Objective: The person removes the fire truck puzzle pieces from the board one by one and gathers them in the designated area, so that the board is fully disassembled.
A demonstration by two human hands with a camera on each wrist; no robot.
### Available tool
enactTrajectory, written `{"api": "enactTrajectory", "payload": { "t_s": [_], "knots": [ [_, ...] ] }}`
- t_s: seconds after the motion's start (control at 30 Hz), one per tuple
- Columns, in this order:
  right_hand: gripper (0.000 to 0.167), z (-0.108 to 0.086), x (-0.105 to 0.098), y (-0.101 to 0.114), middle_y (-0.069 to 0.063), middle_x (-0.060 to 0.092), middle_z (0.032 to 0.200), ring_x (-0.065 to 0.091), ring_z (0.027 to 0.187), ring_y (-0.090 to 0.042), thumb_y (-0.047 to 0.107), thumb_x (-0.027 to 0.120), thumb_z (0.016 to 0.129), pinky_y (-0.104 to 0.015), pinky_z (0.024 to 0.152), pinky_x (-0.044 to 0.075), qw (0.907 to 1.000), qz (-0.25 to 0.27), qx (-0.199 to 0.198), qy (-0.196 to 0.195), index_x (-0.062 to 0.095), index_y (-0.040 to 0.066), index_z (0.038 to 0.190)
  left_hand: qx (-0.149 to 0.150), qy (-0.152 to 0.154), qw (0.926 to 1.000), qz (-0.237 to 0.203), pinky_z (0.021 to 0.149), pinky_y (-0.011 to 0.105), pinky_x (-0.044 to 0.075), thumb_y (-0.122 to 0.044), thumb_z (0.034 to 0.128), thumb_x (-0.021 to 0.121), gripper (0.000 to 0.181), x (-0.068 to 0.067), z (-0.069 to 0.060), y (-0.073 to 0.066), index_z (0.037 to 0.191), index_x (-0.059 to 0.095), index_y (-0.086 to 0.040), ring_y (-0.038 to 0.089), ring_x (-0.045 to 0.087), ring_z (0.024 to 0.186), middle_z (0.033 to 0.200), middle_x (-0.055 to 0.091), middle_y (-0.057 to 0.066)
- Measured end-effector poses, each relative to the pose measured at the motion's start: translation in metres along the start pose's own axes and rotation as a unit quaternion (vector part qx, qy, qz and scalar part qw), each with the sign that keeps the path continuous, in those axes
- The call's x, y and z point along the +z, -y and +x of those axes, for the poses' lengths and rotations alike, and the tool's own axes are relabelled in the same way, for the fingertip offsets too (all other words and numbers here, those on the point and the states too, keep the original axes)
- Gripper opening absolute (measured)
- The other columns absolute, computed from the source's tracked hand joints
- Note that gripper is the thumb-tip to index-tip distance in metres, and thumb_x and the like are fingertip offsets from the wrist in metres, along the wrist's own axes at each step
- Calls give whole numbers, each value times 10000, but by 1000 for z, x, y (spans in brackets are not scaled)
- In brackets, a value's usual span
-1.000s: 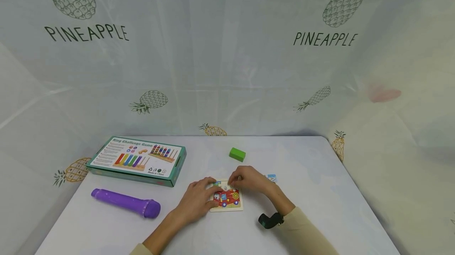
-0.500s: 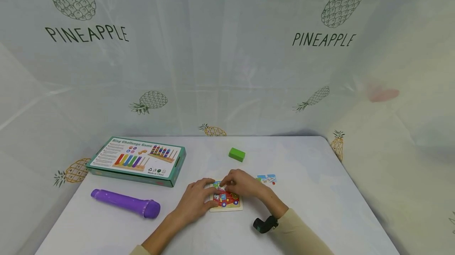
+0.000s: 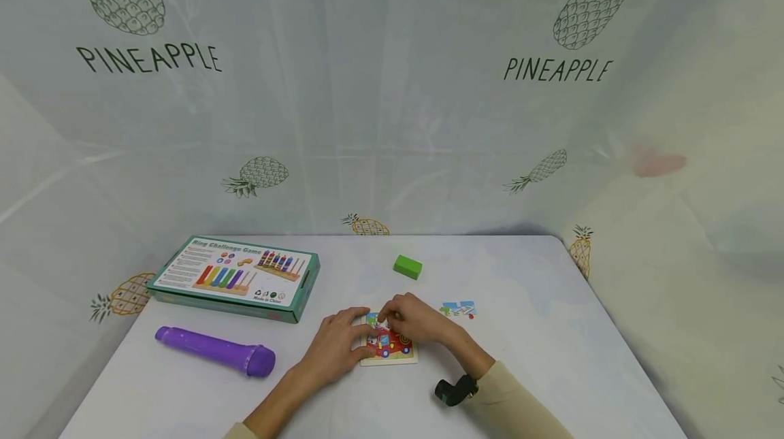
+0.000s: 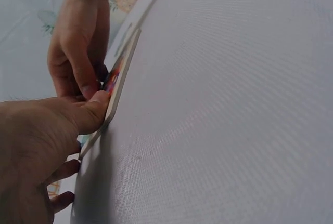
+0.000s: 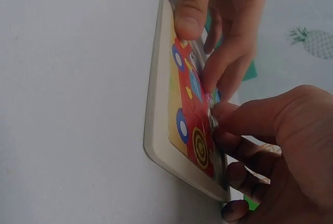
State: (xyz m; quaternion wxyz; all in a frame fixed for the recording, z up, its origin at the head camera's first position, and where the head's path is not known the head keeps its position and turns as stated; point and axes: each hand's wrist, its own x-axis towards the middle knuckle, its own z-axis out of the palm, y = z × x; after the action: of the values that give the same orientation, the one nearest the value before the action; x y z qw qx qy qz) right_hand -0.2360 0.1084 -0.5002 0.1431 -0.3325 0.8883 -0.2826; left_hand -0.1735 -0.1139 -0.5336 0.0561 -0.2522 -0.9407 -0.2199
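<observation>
A small wooden jigsaw puzzle (image 3: 392,350) with a red fire-truck picture lies on the table in the head view. My left hand (image 3: 335,347) grips it from the left, thumb on the near edge (image 5: 190,26) and fingers spread over its top part. From the right, my right hand (image 3: 416,318) reaches over the upper half, fingers curled. Thumb and forefinger (image 5: 234,117) pinch a puzzle piece at the picture's upper part; the fingers hide most of it. Loose puzzle pieces (image 3: 459,308), blue and white, lie right of my right hand.
A green block (image 3: 407,267) stands behind the puzzle. At the left lie a flat Ring Challenge Game box (image 3: 239,272) and a purple toy microphone (image 3: 214,350). A pineapple-print curtain (image 3: 392,85) hangs behind the white table (image 3: 539,371).
My right hand has moved left across the top of the puzzle, uncovering more of the loose pieces on the right. My left hand has stayed nearly still.
</observation>
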Motion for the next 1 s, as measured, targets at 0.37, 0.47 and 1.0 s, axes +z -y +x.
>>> {"api": "enactTrajectory", "payload": {
  "t_s": [0.37,0.47,1.0],
  "knots": [
    [173,0,0,1,129,613,866,501,866,-75,93,594,979,-250,791,446,10000,30,30,-76,743,140,1052,-11,37,10000,-64,1006,632,389,-459,869,755,292,-2,1,-1,1126,775,-323,287,516,1300,1400,561,28],
    [180,0,1,0,128,617,873,506,861,-69,93,594,979,-246,788,450,9999,52,40,-80,749,135,1062,-16,55,10000,-33,1006,632,389,-465,870,752,289,-2,1,-1,1124,775,-327,285,514,1303,1404,560,29],
    [212,1,-1,-5,51,649,850,532,769,-40,29,559,981,-259,810,453,9993,303,-219,35,743,107,1053,-104,154,9997,-140,1020,642,368,-439,874,759,266,-1,2,0,1109,782,-317,288,465,1365,1455,546,38]
  ]
}}
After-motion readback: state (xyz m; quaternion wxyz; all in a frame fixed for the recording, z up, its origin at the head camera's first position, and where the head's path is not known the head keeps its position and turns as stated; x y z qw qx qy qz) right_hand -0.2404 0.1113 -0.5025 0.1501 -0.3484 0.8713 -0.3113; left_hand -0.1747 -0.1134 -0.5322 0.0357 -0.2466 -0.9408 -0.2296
